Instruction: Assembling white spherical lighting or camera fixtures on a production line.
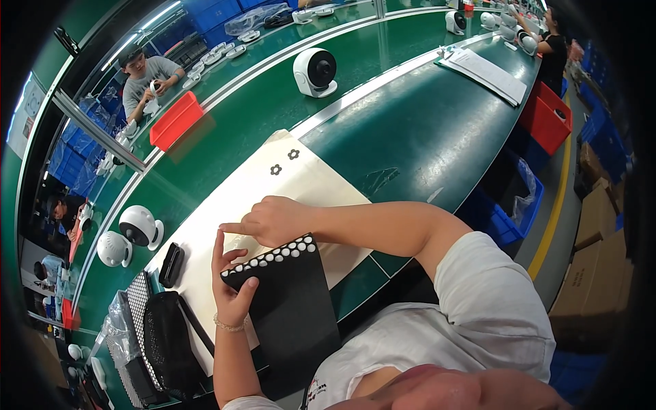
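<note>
My left hand (234, 290) grips the left corner of a flat black item (290, 297) with white round dots along its far edge. The thumb lies on its black face, while the index finger stretches up beyond it. Just past that edge is my right hand (270, 222), its index finger reaching left to meet the left index fingertip. Its other fingers are curled, and whatever they may hold is hidden. Both hands are over a cream sheet (321, 181) marked with two dark flower shapes. The lower part of the black item rests against my body.
A black pouch (167, 335), a small black case (171, 265) and clear plastic wrap (120, 328) lie at the left. White round cameras (140, 227) stand beyond, another camera (316, 72) farther off. A red bin (176, 120) and papers (484, 75) sit farther away. Co-workers (147, 78) work across the line.
</note>
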A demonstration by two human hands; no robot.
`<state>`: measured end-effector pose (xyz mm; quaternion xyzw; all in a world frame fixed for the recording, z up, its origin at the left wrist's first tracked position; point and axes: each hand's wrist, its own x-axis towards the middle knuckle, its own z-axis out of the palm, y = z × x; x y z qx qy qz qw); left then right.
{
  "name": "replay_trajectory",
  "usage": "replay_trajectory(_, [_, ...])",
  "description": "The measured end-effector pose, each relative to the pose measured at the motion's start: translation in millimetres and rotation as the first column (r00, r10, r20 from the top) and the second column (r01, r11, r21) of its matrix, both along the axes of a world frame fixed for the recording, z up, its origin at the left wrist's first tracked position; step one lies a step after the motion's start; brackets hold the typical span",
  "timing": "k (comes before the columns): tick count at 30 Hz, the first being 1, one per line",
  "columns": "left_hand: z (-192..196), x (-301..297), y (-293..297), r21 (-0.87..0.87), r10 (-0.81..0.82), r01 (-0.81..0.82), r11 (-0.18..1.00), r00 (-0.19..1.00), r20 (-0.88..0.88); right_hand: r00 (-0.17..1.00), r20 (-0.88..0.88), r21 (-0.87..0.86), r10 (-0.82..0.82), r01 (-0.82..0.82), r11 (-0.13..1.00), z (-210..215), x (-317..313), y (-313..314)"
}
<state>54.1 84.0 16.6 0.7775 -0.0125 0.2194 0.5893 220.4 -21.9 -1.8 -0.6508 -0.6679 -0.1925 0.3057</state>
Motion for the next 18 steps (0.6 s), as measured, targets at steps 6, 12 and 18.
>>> replay_trajectory(6, [1.2, -1.4, 0.0, 0.004, 0.015, -0.015, 1.0, 1.0, -0.025, 1.0, -0.005, -0.055, -0.019, 0.019, 0.998, 5.5, -2.7, -3.9])
replay_trajectory(12, [4.3, -1.6, -2.1, -0.053, 0.008, -0.011, 0.999, 0.999, -0.049, 0.999, 0.006, -0.146, -0.04, 0.041, 0.988, 11.3, -3.3, -4.3])
replay_trajectory(18, [5.4, -2.8, -1.3, -0.093, 0.012, -0.019, 0.995, 0.997, -0.076, 0.999, 0.007, -0.144, -0.048, 0.048, 0.988, 10.6, -3.4, -3.7])
